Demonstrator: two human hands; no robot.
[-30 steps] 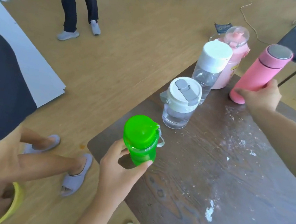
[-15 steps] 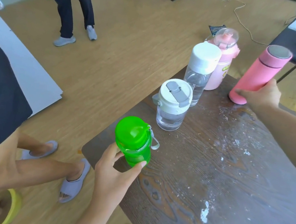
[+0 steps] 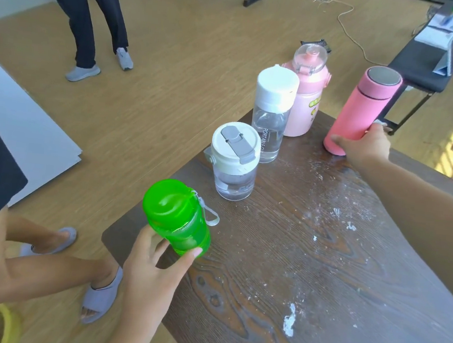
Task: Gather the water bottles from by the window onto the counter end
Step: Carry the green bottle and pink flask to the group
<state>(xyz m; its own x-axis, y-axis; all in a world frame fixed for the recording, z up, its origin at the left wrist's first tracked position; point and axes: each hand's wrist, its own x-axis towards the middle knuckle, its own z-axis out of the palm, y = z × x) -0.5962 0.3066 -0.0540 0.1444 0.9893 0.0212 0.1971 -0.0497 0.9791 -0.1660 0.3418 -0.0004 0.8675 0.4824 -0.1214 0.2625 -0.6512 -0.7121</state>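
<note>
A green bottle stands near the dark wooden counter's left end, with my left hand gripping its base. Behind it, along the counter's left edge, stand a short clear bottle with a white lid, a tall clear bottle with a white cap and a pale pink bottle with a clear lid. At the far end my right hand grips the base of a tilted pink flask.
A person in dark trousers stands on the wooden floor at the back left. Bare legs in grey slippers are beside the counter's near corner. A black bench with papers is at the back right. White boards lie on the floor.
The view has shifted slightly, so the bottles appear a little lower and further left. Both hands keep their hold on the green bottle and the pink flask.
</note>
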